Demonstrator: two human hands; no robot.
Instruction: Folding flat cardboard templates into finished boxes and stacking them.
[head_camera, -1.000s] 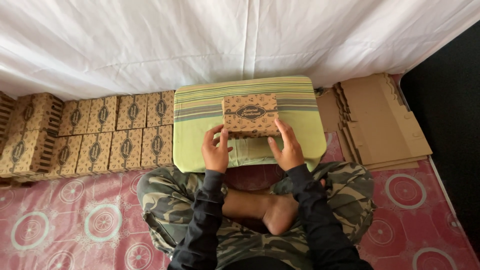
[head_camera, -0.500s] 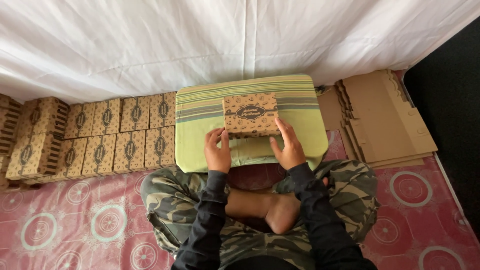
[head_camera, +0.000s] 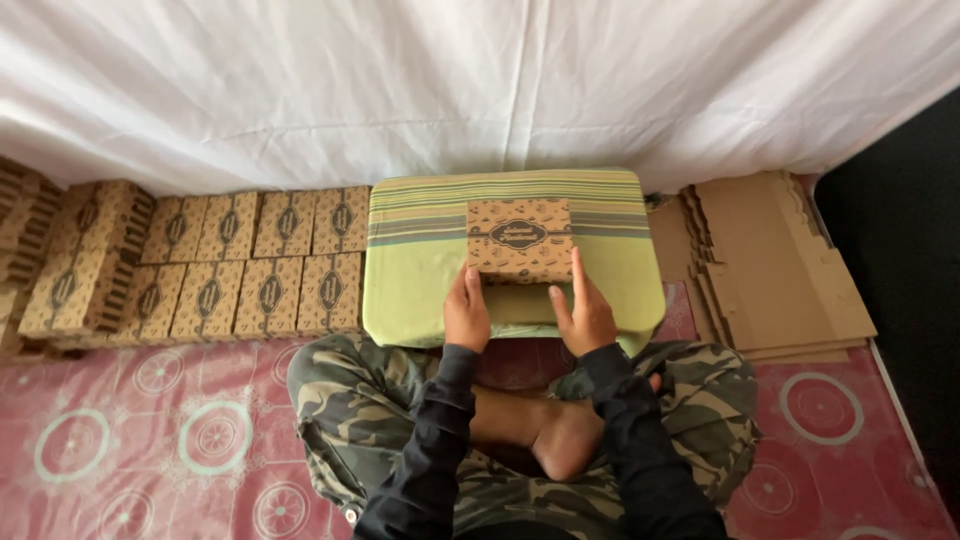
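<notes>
A small brown printed cardboard box (head_camera: 519, 238) lies flat on a green striped cushion (head_camera: 420, 270) in front of my crossed legs. My left hand (head_camera: 466, 312) rests at the box's near left corner, fingers against its edge. My right hand (head_camera: 583, 310) touches the near right corner, index finger stretched along the box's right side. Both hands press on the box rather than lift it.
Rows of matching assembled brown boxes (head_camera: 240, 265) cover the floor to the left, with stacks (head_camera: 70, 265) further left. A pile of flat unfolded cardboard blanks (head_camera: 770, 265) lies to the right. A white sheet (head_camera: 480, 80) hangs behind. A pink patterned mat (head_camera: 150, 450) covers the floor.
The view has shifted slightly; both hands stay at the box's near corners, and the box remains on the cushion.
</notes>
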